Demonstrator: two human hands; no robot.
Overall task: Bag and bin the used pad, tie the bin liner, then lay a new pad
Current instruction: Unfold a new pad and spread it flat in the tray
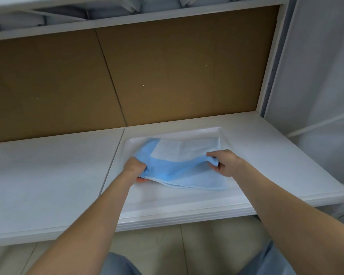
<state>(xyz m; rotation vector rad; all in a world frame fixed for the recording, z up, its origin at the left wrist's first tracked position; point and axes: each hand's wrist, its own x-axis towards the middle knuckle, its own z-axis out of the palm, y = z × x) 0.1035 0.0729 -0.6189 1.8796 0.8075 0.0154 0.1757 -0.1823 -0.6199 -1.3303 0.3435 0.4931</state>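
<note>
A blue pad with a white absorbent centre (179, 167) lies partly folded in a shallow white tray (224, 133) set into the right half of the white shelf. My left hand (134, 168) grips the pad's left edge, fingers curled under it. My right hand (225, 162) pinches the pad's right edge between thumb and fingers. The near part of the pad is lifted and folded over, its blue backing showing. No bin or bag is in view.
The white shelf (48, 175) stretches to the left. A brown cardboard back panel (147, 66) rises behind it, with an upper shelf (127, 18) holding folded pale items above. A white wall (322, 66) stands at the right. Tiled floor shows below.
</note>
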